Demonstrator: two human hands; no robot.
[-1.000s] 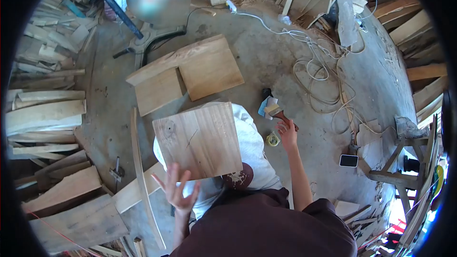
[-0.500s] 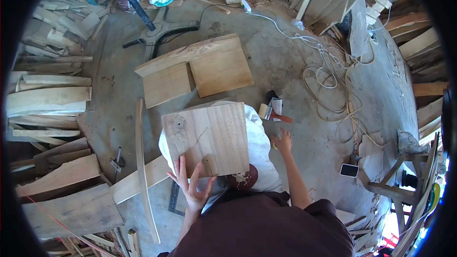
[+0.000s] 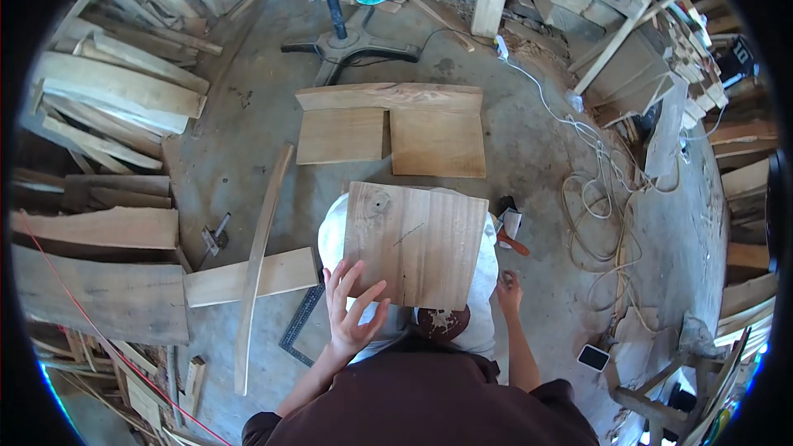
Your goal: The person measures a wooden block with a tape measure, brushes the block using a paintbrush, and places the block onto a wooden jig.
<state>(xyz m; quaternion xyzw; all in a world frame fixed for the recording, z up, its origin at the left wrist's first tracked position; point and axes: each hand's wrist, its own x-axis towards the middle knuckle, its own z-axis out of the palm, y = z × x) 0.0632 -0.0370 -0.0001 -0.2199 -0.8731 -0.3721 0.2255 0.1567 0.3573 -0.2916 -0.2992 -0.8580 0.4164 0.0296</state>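
Note:
A square wooden board (image 3: 417,244) with a knot and a dark crack lies across my lap, over pale trousers. My left hand (image 3: 353,314) is open at its lower left corner, fingers spread and fingertips against the edge. Beside my right knee, my right hand (image 3: 510,291) hangs low with its fingers drawn together; what they hold, if anything, is too small to make out. A brush with a red handle (image 3: 512,243) lies on the floor just beyond that hand.
Wooden boards (image 3: 438,144) lie ahead on the concrete. A long thin strip (image 3: 263,268) crosses a plank (image 3: 289,272) on the left, near a black metal square (image 3: 299,326). At right are coiled cables (image 3: 607,223) and a phone (image 3: 593,358). Timber stacks line both sides.
The camera view has turned, shifting the scene. My right hand has moved back toward my body, and its spread fingers have curled in. My left hand stays at the board's lower left corner.

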